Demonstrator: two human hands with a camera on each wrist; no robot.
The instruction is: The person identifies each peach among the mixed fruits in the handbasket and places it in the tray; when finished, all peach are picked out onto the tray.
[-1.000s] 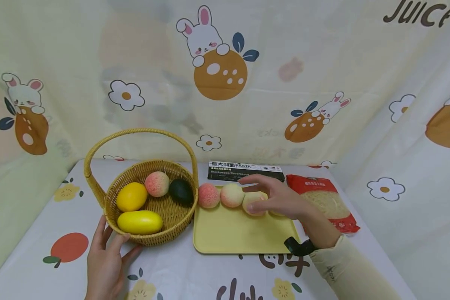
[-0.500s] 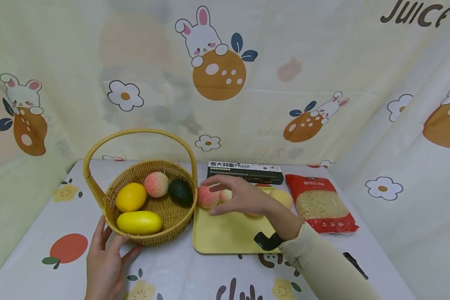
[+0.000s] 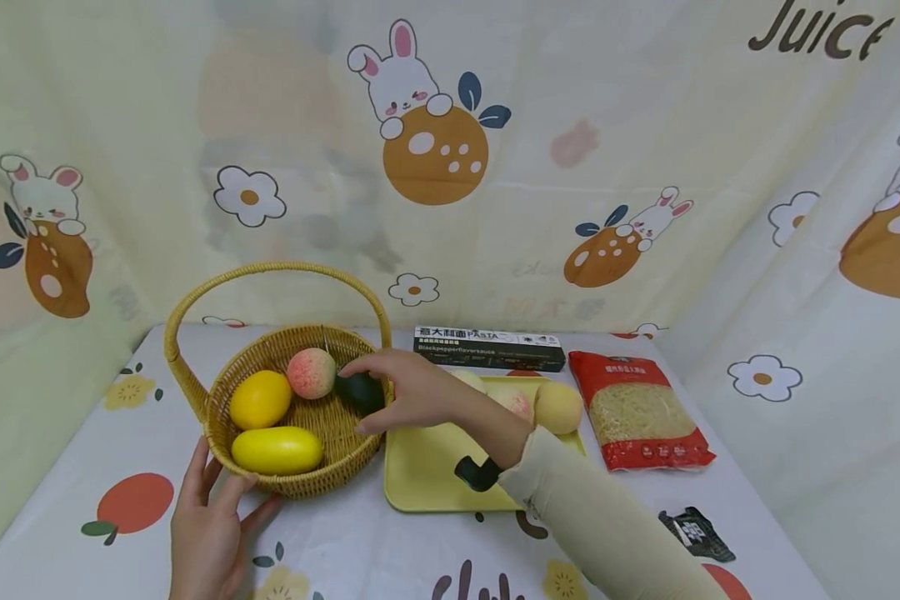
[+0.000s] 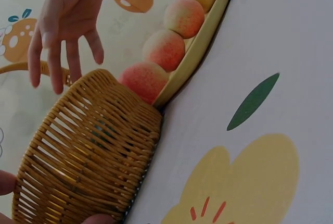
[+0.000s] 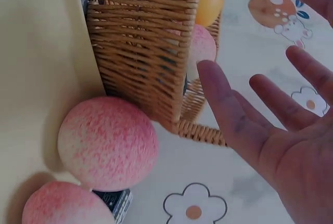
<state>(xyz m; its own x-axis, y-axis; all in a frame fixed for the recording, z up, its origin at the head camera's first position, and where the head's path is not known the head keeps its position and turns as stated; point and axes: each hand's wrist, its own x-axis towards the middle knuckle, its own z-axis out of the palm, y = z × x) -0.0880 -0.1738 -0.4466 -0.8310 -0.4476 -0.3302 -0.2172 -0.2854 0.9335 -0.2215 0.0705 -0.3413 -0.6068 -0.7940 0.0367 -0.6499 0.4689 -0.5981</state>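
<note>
A wicker basket (image 3: 322,479) holds a peach (image 3: 312,373), a dark green avocado (image 3: 360,393), a round yellow fruit (image 3: 261,400) and a long yellow fruit (image 3: 277,451). My left hand (image 3: 210,525) touches the basket's lower front-left side with fingers spread. Over the basket's right rim hovers my right hand (image 3: 412,390), partly covering the avocado; its fingers are apart and hold nothing, as the right wrist view also shows. On the yellow tray (image 3: 427,475), a reddish peach (image 4: 145,81) lies near the basket, with other peaches (image 4: 164,50) and a yellow round fruit (image 3: 558,407) beyond it.
Behind the tray lies a black and white pasta box (image 3: 487,348). A red bag of pasta (image 3: 641,410) is to the tray's right. Nearer on the right is a small black packet (image 3: 696,534). A patterned curtain (image 3: 510,250) closes off the back.
My right hand has moved left from over the tray's fruit to over the basket's right rim. The black packet has come into view from behind the right arm. My left hand stays at the basket.
</note>
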